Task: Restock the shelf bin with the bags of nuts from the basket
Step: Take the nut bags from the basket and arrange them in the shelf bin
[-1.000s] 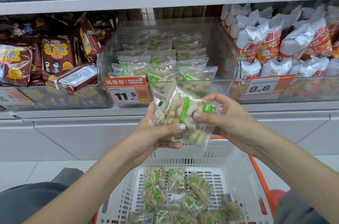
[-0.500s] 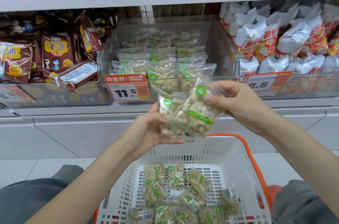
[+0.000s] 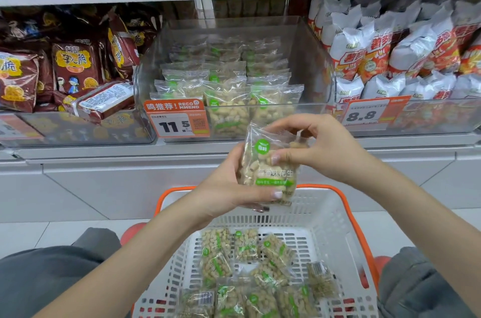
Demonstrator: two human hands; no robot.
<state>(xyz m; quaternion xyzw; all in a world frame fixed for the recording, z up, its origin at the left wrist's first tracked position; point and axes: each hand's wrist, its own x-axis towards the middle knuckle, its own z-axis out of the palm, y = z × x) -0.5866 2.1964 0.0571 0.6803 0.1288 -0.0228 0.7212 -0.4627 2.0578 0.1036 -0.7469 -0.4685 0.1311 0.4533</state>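
Head view showed both hands holding one upright bag of peanuts [image 3: 268, 169]: left hand [image 3: 229, 187] gripped its lower edge, right hand [image 3: 312, 148] pinched its top. Beyond them sat the clear shelf bin [image 3: 312, 62]; below them, the basket [image 3: 330, 226] with more bags.

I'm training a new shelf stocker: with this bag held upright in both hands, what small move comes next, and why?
Probably lift the bag of nuts forward into the clear bin: both the left hand and right hand hold it upright, label facing out like the rows already there.
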